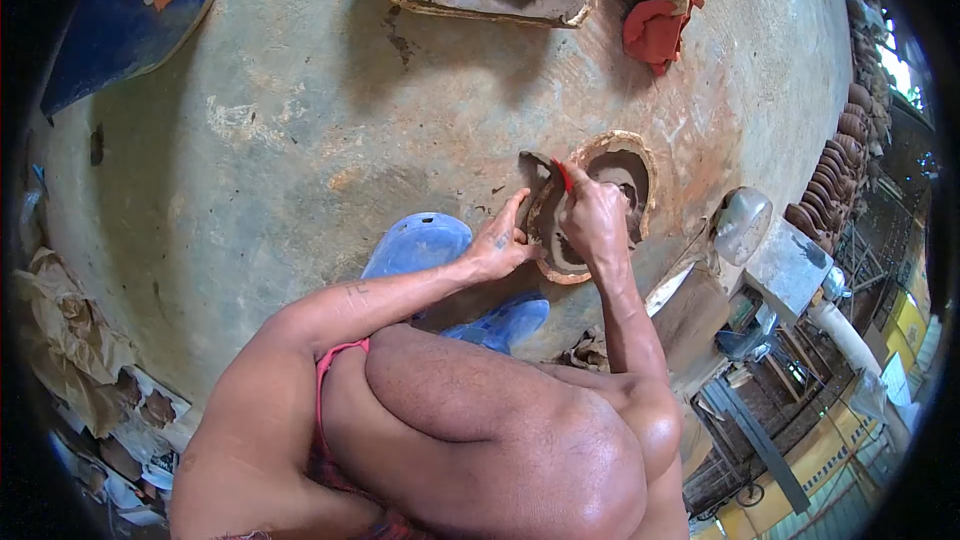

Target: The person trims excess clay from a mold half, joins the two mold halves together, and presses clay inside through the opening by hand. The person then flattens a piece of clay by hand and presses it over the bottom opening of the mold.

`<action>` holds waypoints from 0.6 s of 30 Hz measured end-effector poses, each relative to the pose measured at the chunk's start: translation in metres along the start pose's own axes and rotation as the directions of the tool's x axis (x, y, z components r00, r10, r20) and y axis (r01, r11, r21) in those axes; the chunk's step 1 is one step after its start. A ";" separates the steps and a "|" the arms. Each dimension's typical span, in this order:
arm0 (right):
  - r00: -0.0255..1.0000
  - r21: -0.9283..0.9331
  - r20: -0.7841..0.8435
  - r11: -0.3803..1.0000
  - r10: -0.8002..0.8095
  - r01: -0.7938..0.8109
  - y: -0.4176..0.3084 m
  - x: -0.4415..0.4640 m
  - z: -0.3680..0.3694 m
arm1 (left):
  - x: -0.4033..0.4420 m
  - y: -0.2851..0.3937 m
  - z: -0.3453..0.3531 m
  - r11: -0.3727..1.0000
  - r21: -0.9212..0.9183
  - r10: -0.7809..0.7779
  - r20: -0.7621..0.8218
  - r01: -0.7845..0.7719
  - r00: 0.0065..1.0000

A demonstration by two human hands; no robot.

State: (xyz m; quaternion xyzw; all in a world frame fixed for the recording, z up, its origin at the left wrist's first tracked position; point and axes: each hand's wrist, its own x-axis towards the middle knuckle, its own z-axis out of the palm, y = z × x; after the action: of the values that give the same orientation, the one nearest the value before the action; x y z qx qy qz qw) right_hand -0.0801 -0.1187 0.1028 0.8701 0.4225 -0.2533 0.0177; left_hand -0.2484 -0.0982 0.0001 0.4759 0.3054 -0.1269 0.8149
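Observation:
An oval plaster-like mould (648,162) lined with grey clay lies on the floor in front of me. My right hand (597,220) is over it, closed around a small red scraper (562,176) that meets the mould's left rim. A strip of grey clay (533,172) sticks out past that rim beside the scraper. My left hand (503,242) rests against the mould's left side, fingers apart, with the thumb near the lower rim. The right hand and wrist hide part of the mould's inside.
A larger clay-lined mould (480,12) sits at the far side, with a knotted red and brown cloth bundle (660,5) to its right. Blue plastic (420,240) shows below my left forearm. A clear plastic bag (743,225) and stacked brown clay pieces (830,180) are on the right.

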 end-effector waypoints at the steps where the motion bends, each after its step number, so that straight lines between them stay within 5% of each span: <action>1: 1.000 0.012 0.022 1.000 -0.013 0.013 0.003 -0.002 0.005 | 0.000 -0.001 0.001 1.000 0.004 0.010 -0.021 -0.010 1.000; 4: 0.997 0.021 0.068 0.999 -0.041 0.040 -0.001 -0.011 0.007 | 0.001 -0.008 0.005 0.993 -0.116 0.003 -0.034 -0.007 0.999; 11: 0.955 0.066 0.298 0.998 -0.006 -0.014 -0.021 -0.028 -0.002 | 0.014 -0.026 0.010 0.996 -0.062 0.064 -0.102 -0.071 0.993; 13: 0.939 0.071 0.342 0.997 -0.027 0.003 -0.025 -0.033 -0.003 | 0.012 -0.029 0.013 0.949 -0.272 0.128 -0.122 -0.157 0.984; 14: 0.921 0.068 0.386 0.997 -0.047 0.022 -0.025 -0.035 -0.005 | 0.012 -0.031 0.015 0.950 -0.271 0.127 -0.116 -0.155 0.985; 16: 0.921 0.092 0.386 0.996 -0.051 0.017 -0.018 -0.036 -0.002 | 0.011 -0.029 0.014 0.989 0.046 0.145 -0.235 -0.138 0.961; 18: 0.942 0.148 0.325 0.988 -0.085 0.038 -0.010 -0.037 -0.008 | 0.014 -0.029 0.011 0.990 -0.054 0.116 -0.185 -0.128 0.976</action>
State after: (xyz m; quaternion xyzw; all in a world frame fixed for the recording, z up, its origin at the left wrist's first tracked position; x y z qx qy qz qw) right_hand -0.1030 -0.1376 0.1288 0.8007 0.4219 -0.4249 0.0194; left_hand -0.2474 -0.1213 -0.0252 0.4765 0.3526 -0.0229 0.8050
